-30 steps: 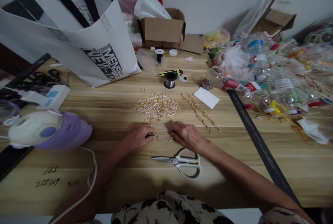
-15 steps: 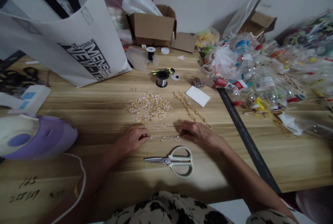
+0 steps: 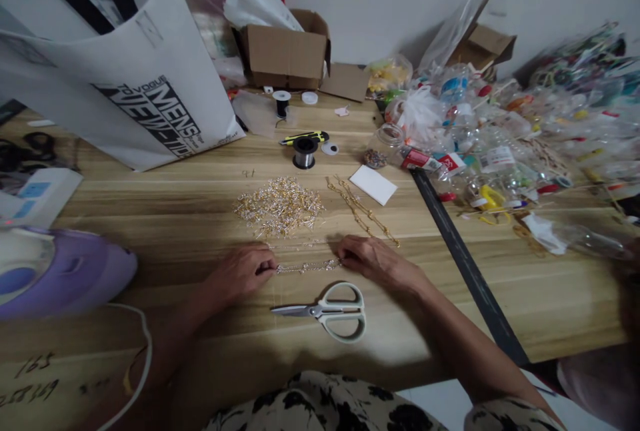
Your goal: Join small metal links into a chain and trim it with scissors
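A silver chain [image 3: 306,267] with small beads stretches between my two hands, low over the wooden table. Its left end is pinched by my left hand [image 3: 245,269], its right end by my right hand [image 3: 367,259]. Just beyond it lies a thin chain [image 3: 295,245]. Behind that is a pile of gold and clear beaded pieces [image 3: 280,207]. Gold chains [image 3: 367,212] lie beyond my right hand. Scissors [image 3: 325,311] with pale handles rest on the near side of the stretched chain, blades pointing left.
Farther back are a wire spool [image 3: 304,153], a yellow-black cutter [image 3: 315,137], a white card [image 3: 373,185] and a bead jar [image 3: 384,147]. Plastic bottles [image 3: 495,157] crowd the right. At left stand a white bag [image 3: 150,84] and a purple device [image 3: 75,271] with a cable.
The whole view has shifted, so things appear slightly farther left. Both hands still hold the chain, which now hangs a little differently between them.
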`<state>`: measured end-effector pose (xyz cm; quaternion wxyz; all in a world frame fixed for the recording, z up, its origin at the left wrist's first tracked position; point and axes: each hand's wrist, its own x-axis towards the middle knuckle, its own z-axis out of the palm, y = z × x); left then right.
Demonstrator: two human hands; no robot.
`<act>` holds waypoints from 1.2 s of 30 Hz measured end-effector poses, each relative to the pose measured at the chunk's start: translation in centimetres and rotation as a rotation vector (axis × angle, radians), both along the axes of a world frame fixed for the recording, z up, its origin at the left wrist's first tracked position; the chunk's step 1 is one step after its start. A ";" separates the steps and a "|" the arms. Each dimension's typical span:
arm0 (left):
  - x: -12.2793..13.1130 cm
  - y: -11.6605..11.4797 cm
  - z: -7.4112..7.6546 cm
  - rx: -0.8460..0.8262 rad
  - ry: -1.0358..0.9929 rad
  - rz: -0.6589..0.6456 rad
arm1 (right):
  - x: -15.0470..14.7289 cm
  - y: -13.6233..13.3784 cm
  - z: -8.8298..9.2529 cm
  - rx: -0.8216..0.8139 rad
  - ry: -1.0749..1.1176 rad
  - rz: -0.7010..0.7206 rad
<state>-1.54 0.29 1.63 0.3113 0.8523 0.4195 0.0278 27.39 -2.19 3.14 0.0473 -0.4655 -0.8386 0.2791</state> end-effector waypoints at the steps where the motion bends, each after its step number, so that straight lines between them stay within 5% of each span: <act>1: 0.0 0.0 0.1 -0.008 0.002 -0.003 | 0.0 0.0 0.0 -0.007 0.020 -0.003; 19: -1.3 0.2 1.2 -0.076 0.099 -0.035 | 1.2 0.6 -2.2 -0.131 0.225 -0.202; 36: -2.4 -0.2 0.8 -0.075 0.168 -0.126 | 0.5 0.6 -2.5 -0.020 0.259 -0.161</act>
